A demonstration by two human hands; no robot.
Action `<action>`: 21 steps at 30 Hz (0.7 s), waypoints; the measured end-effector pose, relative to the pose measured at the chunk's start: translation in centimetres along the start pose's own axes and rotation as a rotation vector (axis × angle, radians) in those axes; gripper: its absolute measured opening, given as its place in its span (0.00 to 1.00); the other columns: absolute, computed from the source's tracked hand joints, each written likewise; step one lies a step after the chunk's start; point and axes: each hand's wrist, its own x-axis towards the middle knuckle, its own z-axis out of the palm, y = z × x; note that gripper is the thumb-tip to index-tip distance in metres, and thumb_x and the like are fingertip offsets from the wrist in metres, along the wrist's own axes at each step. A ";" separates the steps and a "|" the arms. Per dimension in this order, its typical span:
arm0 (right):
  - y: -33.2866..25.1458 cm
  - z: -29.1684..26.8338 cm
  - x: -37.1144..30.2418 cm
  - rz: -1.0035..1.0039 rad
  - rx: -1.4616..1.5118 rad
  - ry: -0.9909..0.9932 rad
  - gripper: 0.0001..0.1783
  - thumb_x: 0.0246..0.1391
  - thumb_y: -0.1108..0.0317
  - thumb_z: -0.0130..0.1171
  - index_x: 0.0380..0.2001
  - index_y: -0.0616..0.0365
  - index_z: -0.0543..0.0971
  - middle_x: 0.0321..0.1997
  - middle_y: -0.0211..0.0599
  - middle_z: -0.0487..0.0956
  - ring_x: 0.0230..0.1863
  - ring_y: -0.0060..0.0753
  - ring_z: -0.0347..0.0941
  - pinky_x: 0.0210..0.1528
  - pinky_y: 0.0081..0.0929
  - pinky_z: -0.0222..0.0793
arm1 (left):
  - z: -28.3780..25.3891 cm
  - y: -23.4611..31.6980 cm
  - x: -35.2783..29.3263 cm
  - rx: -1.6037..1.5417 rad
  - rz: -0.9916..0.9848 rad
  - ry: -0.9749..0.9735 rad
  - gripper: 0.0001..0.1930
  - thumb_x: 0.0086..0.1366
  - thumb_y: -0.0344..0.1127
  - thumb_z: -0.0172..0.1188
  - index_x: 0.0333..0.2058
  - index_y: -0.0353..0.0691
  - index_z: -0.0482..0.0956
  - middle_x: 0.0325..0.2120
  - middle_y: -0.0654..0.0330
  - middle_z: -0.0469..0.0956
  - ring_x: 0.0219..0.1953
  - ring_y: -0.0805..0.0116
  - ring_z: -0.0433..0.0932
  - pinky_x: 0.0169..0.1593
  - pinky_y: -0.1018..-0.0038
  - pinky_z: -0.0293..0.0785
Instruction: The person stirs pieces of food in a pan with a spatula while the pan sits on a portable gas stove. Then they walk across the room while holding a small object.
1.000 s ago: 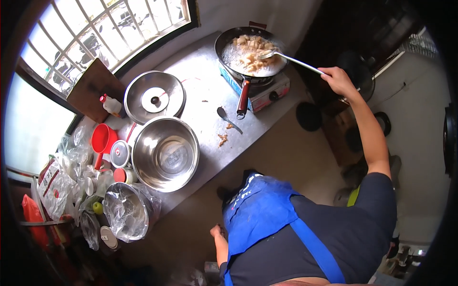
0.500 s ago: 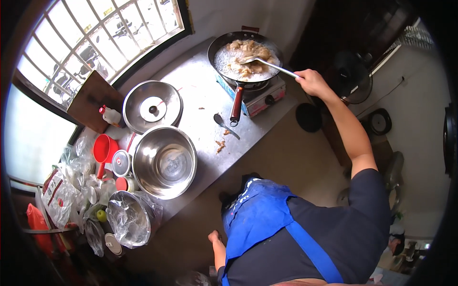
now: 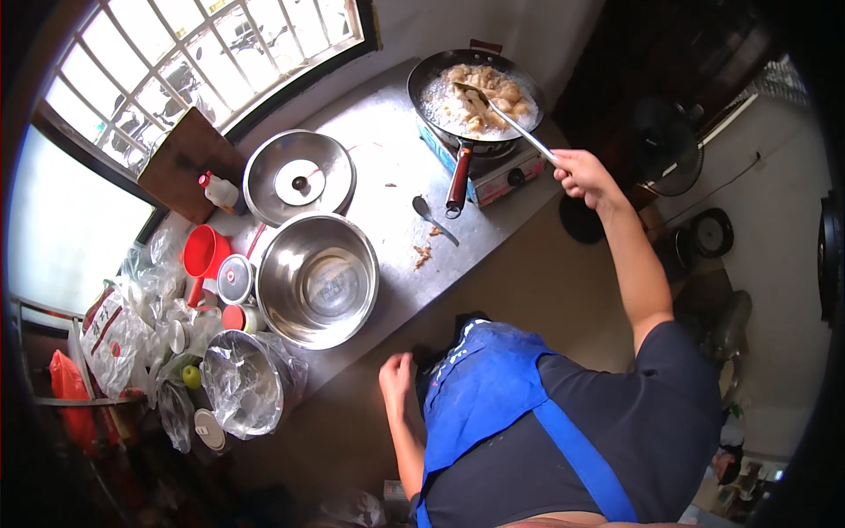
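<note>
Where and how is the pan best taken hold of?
Likely by the long handle, wrapped by the left hand from the near side: it juts that way from the pan's rim, and the right hand holds the spatula.

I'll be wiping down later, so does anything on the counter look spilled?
Yes: small brown scraps lie loose near the dark spoon. They look spilled because they sit directly on the metal counter.
</note>
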 end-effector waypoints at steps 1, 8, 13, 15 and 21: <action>0.1 1.7 -1.4 0.021 0.112 -0.016 0.12 0.72 0.63 0.51 0.47 0.55 0.80 0.24 0.22 0.69 0.14 0.06 0.51 0.13 0.09 0.42 | 0.0 3.3 0.8 -0.070 0.157 0.013 0.16 0.70 0.44 0.61 0.42 0.34 0.85 0.30 0.50 0.86 0.36 0.64 0.84 0.44 0.68 0.78; 5.4 5.0 0.4 0.205 1.208 -0.587 0.17 0.75 0.67 0.42 0.56 0.70 0.68 0.29 0.29 0.66 0.18 0.12 0.56 0.16 0.12 0.54 | 2.4 28.1 7.3 0.168 0.905 0.424 0.22 0.69 0.40 0.64 0.59 0.43 0.75 0.44 0.47 0.78 0.36 0.47 0.82 0.36 0.60 0.77; 6.3 6.0 -1.5 0.051 1.073 -0.379 0.13 0.74 0.67 0.44 0.50 0.68 0.67 0.41 0.44 0.76 0.24 0.16 0.63 0.21 0.13 0.60 | 4.6 32.9 10.5 0.455 0.878 0.282 0.33 0.65 0.52 0.66 0.63 0.43 0.69 0.40 0.46 0.77 0.34 0.45 0.82 0.34 0.56 0.78; 5.4 6.0 -4.4 -0.094 0.839 -0.232 0.20 0.72 0.69 0.47 0.63 0.67 0.66 0.44 0.49 0.80 0.25 0.20 0.64 0.23 0.16 0.62 | 5.1 33.3 11.0 0.545 0.756 0.188 0.30 0.66 0.52 0.64 0.60 0.40 0.73 0.37 0.44 0.80 0.38 0.44 0.83 0.40 0.54 0.79; 5.8 5.3 -5.9 -0.294 0.379 0.096 0.32 0.68 0.68 0.54 0.72 0.65 0.61 0.37 0.38 0.81 0.22 0.15 0.67 0.20 0.16 0.62 | 6.5 32.9 11.6 0.574 0.762 0.292 0.26 0.68 0.47 0.62 0.60 0.40 0.73 0.35 0.44 0.82 0.33 0.45 0.85 0.35 0.55 0.80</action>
